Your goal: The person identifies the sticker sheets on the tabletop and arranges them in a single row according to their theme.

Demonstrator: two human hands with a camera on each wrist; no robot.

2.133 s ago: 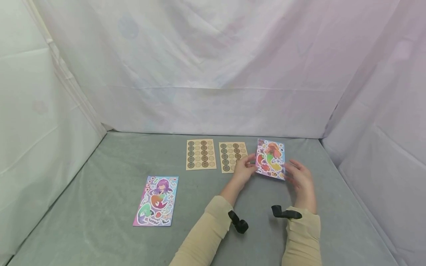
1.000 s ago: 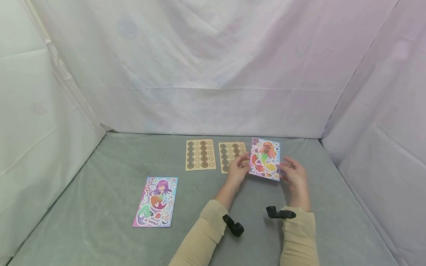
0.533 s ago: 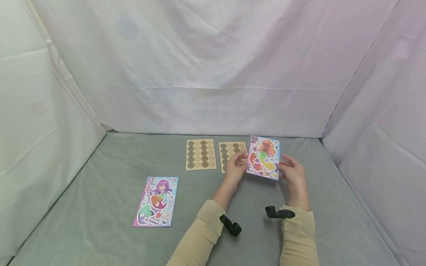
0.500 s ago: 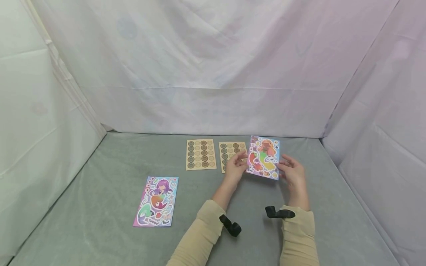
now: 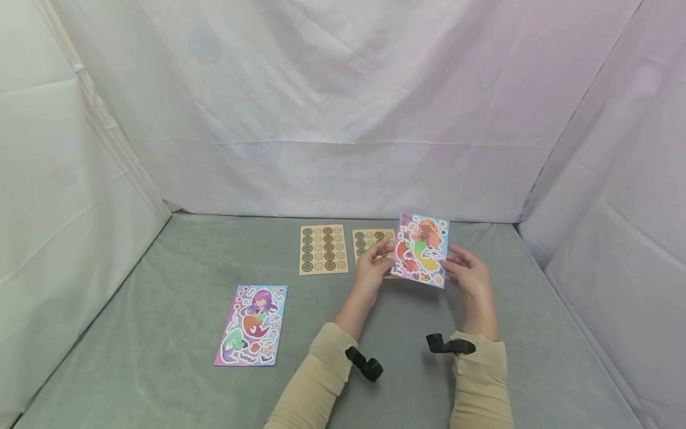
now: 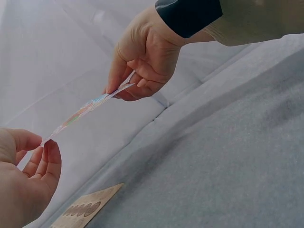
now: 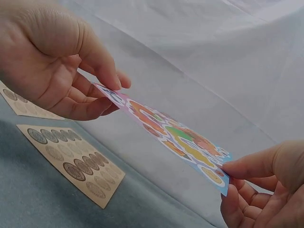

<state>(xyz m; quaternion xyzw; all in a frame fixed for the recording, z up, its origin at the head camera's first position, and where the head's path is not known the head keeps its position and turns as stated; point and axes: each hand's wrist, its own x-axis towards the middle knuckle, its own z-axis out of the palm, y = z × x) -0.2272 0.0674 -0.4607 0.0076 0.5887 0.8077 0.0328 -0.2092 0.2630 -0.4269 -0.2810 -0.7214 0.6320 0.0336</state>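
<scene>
Reaching forward, a left hand and right hand pinch opposite side edges of a mermaid sticker sheet, long axis running away, mermaid's head farthest.

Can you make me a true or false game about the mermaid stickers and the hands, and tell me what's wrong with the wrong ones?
1. The left hand and right hand both hold the orange-haired mermaid sheet. True.
2. The purple-haired mermaid sheet is in the right hand. False: it lies on the gray cloth, with neither hand on it.
3. The left tan sheet lies beside the right tan sheet. True.
4. Both tan sheets are covered in red stars. False: they have rows of round circles.
5. The orange-haired mermaid sheet is flat on the cloth. False: it is held up, tilted.
</scene>
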